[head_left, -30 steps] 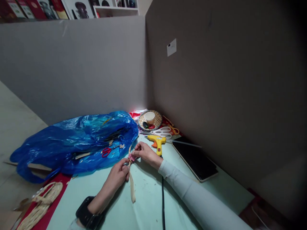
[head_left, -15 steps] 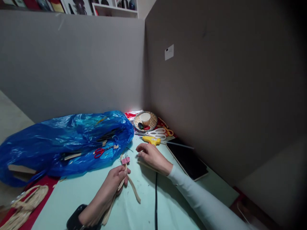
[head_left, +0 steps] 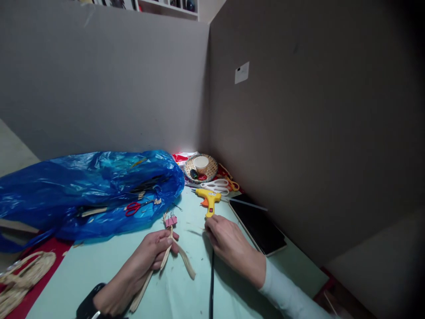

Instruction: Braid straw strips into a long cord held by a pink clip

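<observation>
My left hand (head_left: 159, 249) is closed, thumb and fingers pinching pale, flat plant-fibre strips (head_left: 186, 261). One strip hangs free to the right of the fingers; a longer one runs down under the wrist. Just above the fingertips, a pink binder clip (head_left: 171, 221) grips the top of the strips. Over the table, my right hand (head_left: 227, 237) has its fingers drawn together in front of the handle end of a yellow glue gun (head_left: 210, 198). A thin, blurred pale strand shows by its fingertips; whatever they pinch is hidden.
Left lies a blue plastic bag (head_left: 96, 177) with red-handled scissors (head_left: 133, 208) on it. White-handled scissors (head_left: 215, 186) and a woven basket (head_left: 212, 170) holding a small cup (head_left: 201, 164) sit in the corner. A black tablet (head_left: 257, 226) lies right; a black cord (head_left: 211, 283) crosses the table.
My right hand has moved right and down from beside the glue gun, its fingers now drawn together. The left hand keeps its pinch on the strips. The view has shifted slightly.
</observation>
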{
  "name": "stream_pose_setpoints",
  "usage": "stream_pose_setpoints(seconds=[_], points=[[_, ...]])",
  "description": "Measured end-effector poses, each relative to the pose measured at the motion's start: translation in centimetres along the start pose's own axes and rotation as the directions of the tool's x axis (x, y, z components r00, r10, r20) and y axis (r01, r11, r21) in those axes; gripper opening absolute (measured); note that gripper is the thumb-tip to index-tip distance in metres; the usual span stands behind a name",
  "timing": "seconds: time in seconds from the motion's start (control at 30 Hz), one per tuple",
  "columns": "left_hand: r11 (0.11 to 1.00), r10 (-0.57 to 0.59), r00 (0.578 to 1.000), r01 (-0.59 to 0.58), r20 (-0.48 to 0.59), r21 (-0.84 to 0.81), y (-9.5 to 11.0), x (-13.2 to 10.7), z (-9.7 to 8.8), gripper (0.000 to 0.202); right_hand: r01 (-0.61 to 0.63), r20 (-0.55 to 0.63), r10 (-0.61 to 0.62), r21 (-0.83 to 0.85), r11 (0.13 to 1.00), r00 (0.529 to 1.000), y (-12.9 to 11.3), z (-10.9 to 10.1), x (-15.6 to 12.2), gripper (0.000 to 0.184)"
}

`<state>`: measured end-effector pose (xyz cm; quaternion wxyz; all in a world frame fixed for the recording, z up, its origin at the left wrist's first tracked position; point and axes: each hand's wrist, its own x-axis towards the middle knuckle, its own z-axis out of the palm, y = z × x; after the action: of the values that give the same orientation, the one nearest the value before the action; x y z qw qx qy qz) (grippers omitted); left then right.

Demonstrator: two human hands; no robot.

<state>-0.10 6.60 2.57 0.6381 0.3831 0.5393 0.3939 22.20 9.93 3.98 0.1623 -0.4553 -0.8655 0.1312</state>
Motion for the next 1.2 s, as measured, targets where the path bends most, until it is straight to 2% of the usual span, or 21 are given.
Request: stream_pose_setpoints(seconds=[0.07, 0.13, 0.2, 0.27, 0.3, 0.33, 0.37, 0.43, 0.5, 0.53, 0.67, 0.73, 0.83, 0.9, 1.0, 1.1, 1.2], points=[[1.000, -0.014, 1.000, 0.015, 0.022, -0.024, 0.1, -0.1, -0.1, 0.038, 0.008, -0.075, 0.005, 0.173, 0.985, 0.997, 0.3, -1.4, 0.1, 0.012], [0.999, -0.019, 0.999, 0.020, 0.040, -0.038, 0.3, -0.1, -0.2, 0.037, 0.018, -0.100, 0.026, 0.422, 0.906, 0.995, 0.4, -3.1, 0.2, 0.011], [0.999, -0.020, 0.998, 0.022, 0.059, -0.043, 0.4, -0.1, -0.2, 0.035, 0.010, -0.032, 0.017, 0.701, 0.713, 0.999, 0.3, -4.8, 0.3, 0.015], [0.999, -0.017, 0.997, 0.020, 0.078, -0.045, 0.5, -0.2, -0.2, 0.033, -0.041, 0.048, -0.001, 0.865, 0.500, 0.999, -0.3, -5.8, 0.4, 0.019], [0.999, -0.014, 0.996, 0.018, 0.086, -0.047, 0.6, -0.2, -0.2, 0.033, -0.079, 0.093, -0.011, 0.898, 0.433, 0.996, -0.6, -6.0, 0.5, 0.021], [0.999, -0.010, 0.995, 0.015, 0.095, -0.050, 0.6, -0.2, -0.2, 0.032, -0.120, 0.141, -0.023, 0.906, 0.406, 0.990, -1.0, -5.8, 0.6, 0.023], [0.999, -0.005, 0.995, 0.011, 0.104, -0.053, 0.6, -0.2, -0.2, 0.032, -0.155, 0.189, -0.041, 0.895, 0.418, 0.981, -1.3, -5.5, 0.7, 0.025], [0.998, 0.005, 0.992, 0.002, 0.123, -0.058, 0.4, -0.1, -0.1, 0.030, -0.186, 0.251, -0.061, 0.840, 0.509, 0.966, -1.9, -4.2, 1.0, 0.025], [0.998, 0.019, 0.990, -0.011, 0.137, -0.061, 0.3, -0.2, -0.1, 0.028, -0.154, 0.235, -0.054, 0.776, 0.611, 0.971, -2.2, -2.6, 1.4, 0.023], [0.998, 0.027, 0.989, -0.018, 0.143, -0.062, 0.2, -0.2, -0.1, 0.027, -0.135, 0.208, -0.042, 0.760, 0.636, 0.977, -2.2, -1.8, 1.5, 0.021], [0.997, 0.048, 0.987, -0.039, 0.152, -0.062, 0.3, -0.5, 0.0, 0.026, -0.162, 0.185, 0.019, 0.805, 0.571, 0.983, -2.1, 0.6, 2.1, 0.004], [0.997, 0.052, 0.987, -0.043, 0.150, -0.061, 0.4, -0.5, 0.0, 0.026, -0.164, 0.168, 0.052, 0.771, 0.616, 0.984, -2.1, 1.3, 2.2, 0.007], [0.997, 0.051, 0.988, -0.042, 0.147, -0.064, 0.4, -0.5, 0.0, 0.028, -0.115, 0.116, 0.054, 0.630, 0.768, 0.992, -2.3, 1.7, 2.1, 0.006], [0.997, 0.047, 0.989, -0.038, 0.143, -0.067, 0.4, -0.4, 0.0, 0.028, -0.103, 0.139, 0.028, 0.573, 0.813, 0.990, -2.6, 1.8, 2.2, 0.011], [0.997, 0.040, 0.990, -0.031, 0.134, -0.064, 0.3, -0.3, 0.0, 0.029, -0.089, 0.213, -0.040, 0.564, 0.821, 0.976, -2.9, 1.8, 2.5, 0.019], [0.999, 0.031, 0.991, -0.026, 0.130, -0.043, 0.2, -0.4, 0.1, 0.027, -0.051, 0.254, -0.117, 0.569, 0.821, 0.960, -2.7, 1.5, 2.9, 0.016], [1.000, 0.009, 0.995, -0.010, 0.095, 0.017, 0.3, -0.5, 0.3, 0.024, -0.052, 0.261, -0.115, 0.556, 0.830, 0.958, -2.1, 1.0, 3.1, 0.014]])
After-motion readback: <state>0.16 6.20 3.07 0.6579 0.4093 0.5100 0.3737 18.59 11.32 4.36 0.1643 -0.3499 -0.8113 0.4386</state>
